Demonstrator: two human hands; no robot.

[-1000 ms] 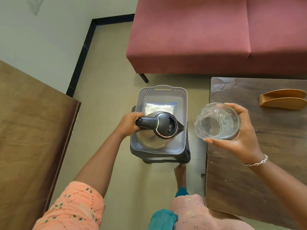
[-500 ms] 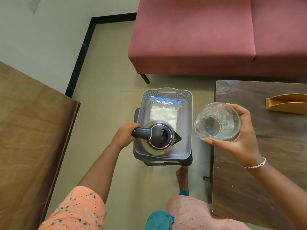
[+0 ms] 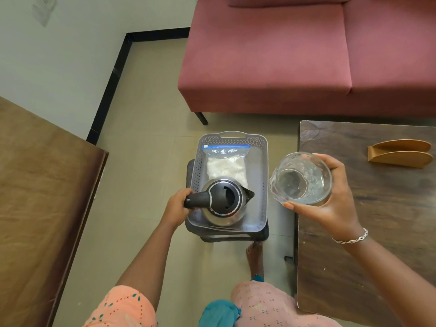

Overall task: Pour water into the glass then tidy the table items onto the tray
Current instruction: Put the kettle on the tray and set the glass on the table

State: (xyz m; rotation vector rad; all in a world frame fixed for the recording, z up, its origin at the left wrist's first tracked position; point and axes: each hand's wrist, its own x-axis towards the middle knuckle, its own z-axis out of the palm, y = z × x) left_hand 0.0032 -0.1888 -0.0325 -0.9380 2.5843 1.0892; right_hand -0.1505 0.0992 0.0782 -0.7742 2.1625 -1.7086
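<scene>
A steel kettle [image 3: 224,204] with a black lid sits upright in the near end of the grey perforated tray [image 3: 263,175], which rests on a dark stool. My left hand [image 3: 177,206] grips the kettle's black handle. A zip bag of white powder [image 3: 225,161] lies in the tray behind the kettle. My right hand [image 3: 330,201] holds a clear glass [image 3: 300,179] with some water in it, tilted, in the air at the left edge of the dark wooden table [image 3: 377,232], to the right of the tray.
A wooden holder [image 3: 401,153] stands on the dark table at the far right. A red sofa [image 3: 295,55] fills the back. A brown wooden surface [image 3: 42,197] runs along the left. My bare foot [image 3: 254,258] is on the floor just below the stool.
The kettle has come down into the near end of the tray, uncovering the powder bag. My right hand has kept the glass in about the same place.
</scene>
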